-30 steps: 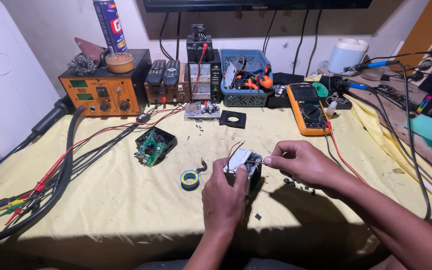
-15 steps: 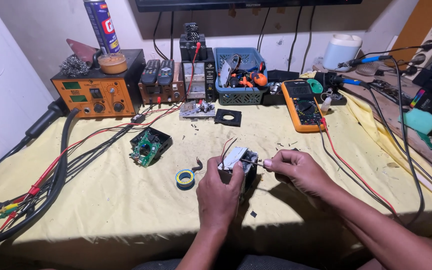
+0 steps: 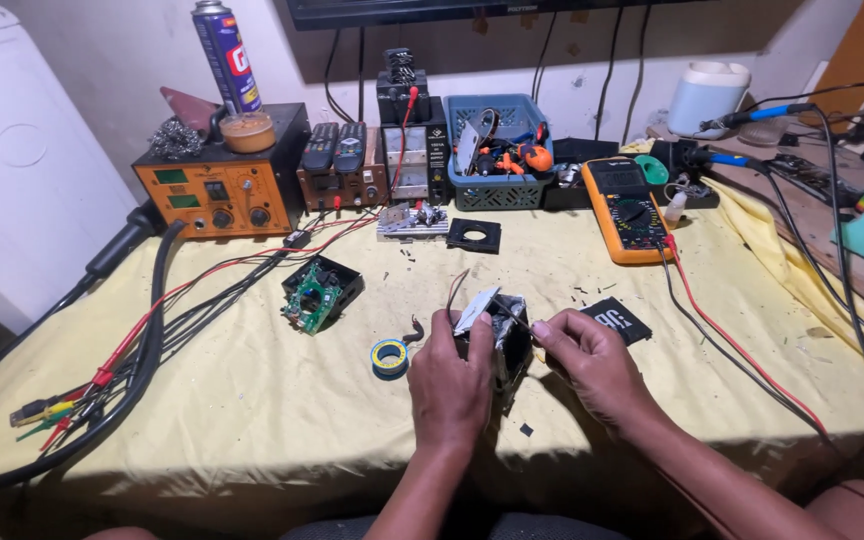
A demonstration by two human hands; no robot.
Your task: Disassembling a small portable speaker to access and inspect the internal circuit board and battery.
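Small black opened device (image 3: 497, 335) sits mid-surface, gripped by left hand (image 3: 449, 385). Right hand (image 3: 592, 365) at its 3 o'clock, fingertips pinched on a thin tool. Tape roll (image 3: 389, 356) at 9 o'clock; yellow multimeter (image 3: 629, 209) at 1 o'clock.

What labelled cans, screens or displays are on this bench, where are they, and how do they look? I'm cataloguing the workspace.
Spray can: back left, standing on the orange station; tall cylinder, blue with a red and white label.
Orange station: back left; boxy, with two small green displays and dark knobs.
Multimeter: right of centre, lying flat; orange case, grey screen, round dial.
Black patch: beside the right hand; flat, with white lettering.
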